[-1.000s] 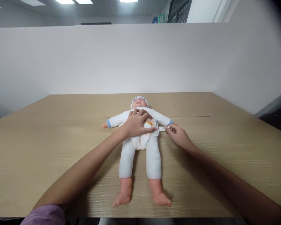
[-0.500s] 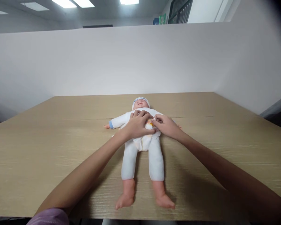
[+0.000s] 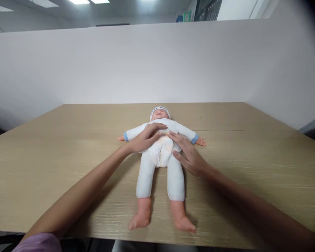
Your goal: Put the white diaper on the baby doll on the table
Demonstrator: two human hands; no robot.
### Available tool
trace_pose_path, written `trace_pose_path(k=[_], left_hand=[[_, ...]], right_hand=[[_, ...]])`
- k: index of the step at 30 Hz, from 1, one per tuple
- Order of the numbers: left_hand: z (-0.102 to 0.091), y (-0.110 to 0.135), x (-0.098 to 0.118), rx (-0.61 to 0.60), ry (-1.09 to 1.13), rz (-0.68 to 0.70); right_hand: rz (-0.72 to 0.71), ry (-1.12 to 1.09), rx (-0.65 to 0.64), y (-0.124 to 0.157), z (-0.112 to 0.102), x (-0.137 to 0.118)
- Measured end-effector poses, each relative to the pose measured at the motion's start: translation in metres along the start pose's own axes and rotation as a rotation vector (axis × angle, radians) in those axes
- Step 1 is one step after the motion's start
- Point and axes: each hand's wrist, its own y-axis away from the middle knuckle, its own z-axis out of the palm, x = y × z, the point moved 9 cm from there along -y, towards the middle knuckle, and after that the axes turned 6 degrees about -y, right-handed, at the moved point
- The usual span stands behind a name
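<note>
A baby doll (image 3: 160, 185) in a white suit with blue cuffs and a white cap lies on its back, feet toward me. Around its hips is a white diaper (image 3: 160, 152) with faint yellow markings. My left hand (image 3: 148, 137) rests open over the doll's belly at the diaper's upper left edge, fingers stretched out. On the right side of the diaper lies my right hand (image 3: 189, 154), also open, its fingertips at the waistband and its thumb near the top of the doll's leg. Part of the waistband is hidden under my fingers.
The doll lies on a wide wooden table (image 3: 55, 168) with a thin seam across it. A white partition (image 3: 152, 66) rises behind the table and along the right. The table's front edge runs just beyond the doll's feet.
My right hand has let go of its pinch at the diaper's waist, opened, and moved down along the right side. My left hand has flattened and shifted slightly left, uncovering more of the diaper's front.
</note>
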Motion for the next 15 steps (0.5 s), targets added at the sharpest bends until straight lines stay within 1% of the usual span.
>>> trace_pose_path(k=[3, 5, 8, 10, 11, 13, 15], left_hand=[[-0.017, 0.032, -0.026, 0.086, -0.034, -0.041], [-0.028, 0.056, -0.048, 0.131, -0.094, -0.1], [-0.034, 0.085, -0.078, 0.115, -0.2, -0.208], [-0.035, 0.095, -0.09, 0.091, -0.293, -0.245], [-0.035, 0.098, -0.094, 0.092, -0.339, -0.254], [-0.037, 0.1, -0.099, 0.12, -0.408, -0.277], [-0.038, 0.1, -0.103, 0.14, -0.419, -0.307]], right_hand=[[0.0, 0.043, -0.013, 0.002, 0.0, 0.006], [-0.008, 0.084, 0.006, 0.001, -0.002, 0.002], [-0.016, 0.154, 0.103, -0.01, -0.011, -0.013], [-0.028, 0.202, 0.184, -0.025, -0.016, -0.029], [-0.041, 0.216, 0.2, -0.035, -0.015, -0.037], [-0.06, 0.215, 0.167, -0.058, -0.006, -0.05], [-0.027, 0.212, 0.073, -0.082, 0.009, -0.054]])
